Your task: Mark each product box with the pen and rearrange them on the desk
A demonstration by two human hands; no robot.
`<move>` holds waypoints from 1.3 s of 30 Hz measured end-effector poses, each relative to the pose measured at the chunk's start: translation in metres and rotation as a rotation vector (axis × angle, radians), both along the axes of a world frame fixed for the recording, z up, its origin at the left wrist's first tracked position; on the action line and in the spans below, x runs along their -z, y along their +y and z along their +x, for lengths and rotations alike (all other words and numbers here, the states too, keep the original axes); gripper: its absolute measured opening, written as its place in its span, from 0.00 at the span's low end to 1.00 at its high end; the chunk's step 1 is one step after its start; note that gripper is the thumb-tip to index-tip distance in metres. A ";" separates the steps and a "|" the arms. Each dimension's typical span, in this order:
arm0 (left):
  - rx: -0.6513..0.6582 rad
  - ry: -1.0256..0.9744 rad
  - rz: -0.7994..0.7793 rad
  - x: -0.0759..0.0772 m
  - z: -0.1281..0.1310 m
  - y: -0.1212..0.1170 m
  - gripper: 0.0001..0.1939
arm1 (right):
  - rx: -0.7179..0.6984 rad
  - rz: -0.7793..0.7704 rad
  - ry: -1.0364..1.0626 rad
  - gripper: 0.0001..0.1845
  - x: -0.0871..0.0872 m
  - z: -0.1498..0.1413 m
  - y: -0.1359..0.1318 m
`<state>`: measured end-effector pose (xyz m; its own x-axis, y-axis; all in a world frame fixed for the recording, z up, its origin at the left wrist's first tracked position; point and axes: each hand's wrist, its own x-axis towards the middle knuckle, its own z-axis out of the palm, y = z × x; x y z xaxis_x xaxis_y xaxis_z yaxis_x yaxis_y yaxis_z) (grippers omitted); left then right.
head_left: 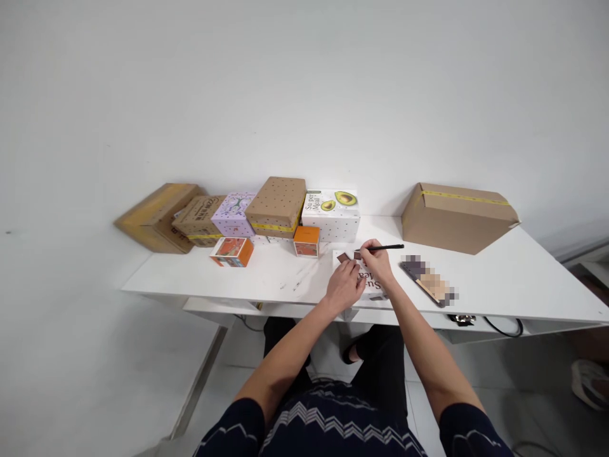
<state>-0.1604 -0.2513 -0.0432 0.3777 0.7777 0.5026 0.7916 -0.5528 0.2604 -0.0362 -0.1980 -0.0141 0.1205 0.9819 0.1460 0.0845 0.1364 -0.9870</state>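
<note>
In the head view a white box [378, 285] with large printed letters lies near the table's front edge, partly covered by my hands. My right hand [377, 261] is closed around a slim black pen [394, 246], tilted over the far side of this box. My left hand [345, 285] rests on the box's near left part, its fingers extended over the top with nothing gripped. Beside my left fingertips shows a dark brown patch [342, 258]; whether it is printed or a separate piece I cannot tell. The pen's tip is hidden by my right fingers.
Along the wall stand cardboard boxes [273, 206], a purple box [234, 225] and an avocado-print box [330, 228]. Two small orange boxes [307, 236] sit before them. A large carton [459, 225] and a blurred phone-like object [425, 282] lie to the right.
</note>
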 end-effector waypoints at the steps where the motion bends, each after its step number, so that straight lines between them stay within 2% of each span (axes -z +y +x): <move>1: -0.002 0.003 -0.002 0.000 0.000 0.000 0.19 | -0.016 0.001 -0.018 0.03 0.001 -0.002 0.003; 5: 0.008 0.001 -0.007 -0.002 0.002 0.004 0.20 | -0.095 -0.033 -0.051 0.04 0.005 -0.007 0.007; 8: 0.004 0.014 -0.026 -0.006 0.003 0.009 0.16 | -0.137 -0.064 -0.029 0.07 0.002 -0.005 0.003; 14: 0.005 0.003 0.025 -0.006 0.004 0.012 0.09 | -0.067 -0.092 -0.028 0.13 -0.005 -0.005 0.003; 18: 0.000 -0.015 0.063 -0.005 0.005 0.010 0.09 | -0.098 -0.065 -0.104 0.16 -0.003 -0.005 0.011; 28: -0.048 -0.026 0.067 -0.004 0.006 0.010 0.08 | -0.034 0.071 -0.254 0.17 0.007 -0.005 0.006; 39: -0.044 -0.009 0.054 -0.001 0.007 0.011 0.10 | -0.057 0.028 -0.255 0.19 0.006 -0.004 0.008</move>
<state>-0.1534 -0.2402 -0.0420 0.3394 0.7650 0.5474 0.8132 -0.5311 0.2380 -0.0406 -0.1898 -0.0205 0.0208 0.9813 0.1913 0.3211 0.1746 -0.9308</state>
